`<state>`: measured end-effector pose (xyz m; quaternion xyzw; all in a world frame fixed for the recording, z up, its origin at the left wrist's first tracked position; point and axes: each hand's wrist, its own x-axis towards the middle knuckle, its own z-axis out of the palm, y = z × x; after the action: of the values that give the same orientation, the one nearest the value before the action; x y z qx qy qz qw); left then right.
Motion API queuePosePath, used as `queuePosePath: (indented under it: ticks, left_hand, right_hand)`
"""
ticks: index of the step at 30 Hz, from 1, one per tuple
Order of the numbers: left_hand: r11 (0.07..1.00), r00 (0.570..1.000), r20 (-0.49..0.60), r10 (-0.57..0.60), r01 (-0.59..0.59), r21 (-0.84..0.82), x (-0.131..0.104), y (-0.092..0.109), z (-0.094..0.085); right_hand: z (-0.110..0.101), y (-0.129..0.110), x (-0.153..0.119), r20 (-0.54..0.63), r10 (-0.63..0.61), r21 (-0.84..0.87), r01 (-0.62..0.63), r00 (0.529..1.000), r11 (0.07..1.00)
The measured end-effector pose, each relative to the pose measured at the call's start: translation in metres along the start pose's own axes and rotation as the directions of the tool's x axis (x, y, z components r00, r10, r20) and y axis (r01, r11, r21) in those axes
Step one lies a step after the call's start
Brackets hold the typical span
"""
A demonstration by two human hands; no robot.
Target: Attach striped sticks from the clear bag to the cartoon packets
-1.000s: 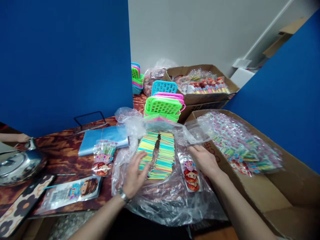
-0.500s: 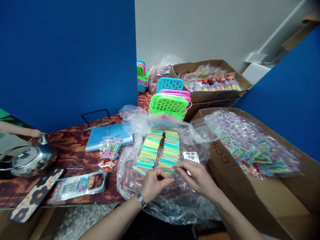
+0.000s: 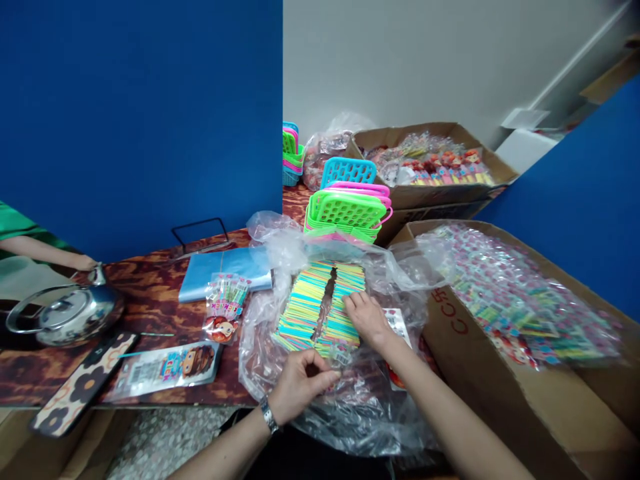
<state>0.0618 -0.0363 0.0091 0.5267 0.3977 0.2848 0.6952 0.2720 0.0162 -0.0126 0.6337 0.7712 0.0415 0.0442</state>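
Two rows of thin coloured sticks, yellow, green, blue and orange, lie side by side on a crumpled clear plastic sheet. My left hand, with a metal watch at the wrist, is closed in a pinch in front of the rows. It holds a small clear plastic bag with a barcode. On the right-hand row rests my right hand, its fingers loosely bent and touching the sticks. A printed packet lies partly hidden under the right forearm.
Stacked plastic baskets stand behind the sheet. To the right, a cardboard box carries many filled packets. At left are blue plastic sleeves, sample packets, a flowered phone and a kettle near another person's hand.
My right hand has left the small bag by my left hand and moved forward onto the right row of sticks. My left hand keeps its pinch. The whole view has shifted slightly.
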Motion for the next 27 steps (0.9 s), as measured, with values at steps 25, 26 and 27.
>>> queuePosePath:
  ticks: [25, 26, 27]
  left_hand:
    - [0.98, 1.0, -0.001, -0.014, 0.013, -0.196, 0.001, 0.0, -0.001]
    - [0.97, 1.0, 0.007, -0.011, 0.013, -0.243, 0.0, 0.002, 0.0]
    - [0.953, 1.0, 0.02, -0.009, 0.015, -0.303, 0.0, 0.003, 0.001]
  right_hand:
    - [-0.028, -0.003, -0.01, 0.028, 0.17, 0.936, -0.086, 0.985, 0.341]
    - [-0.029, -0.011, -0.011, 0.028, 0.195, 0.983, -0.062, 0.98, 0.171]
    - [-0.031, -0.019, -0.013, 0.023, 0.221, 0.998, -0.035, 0.975, 0.051]
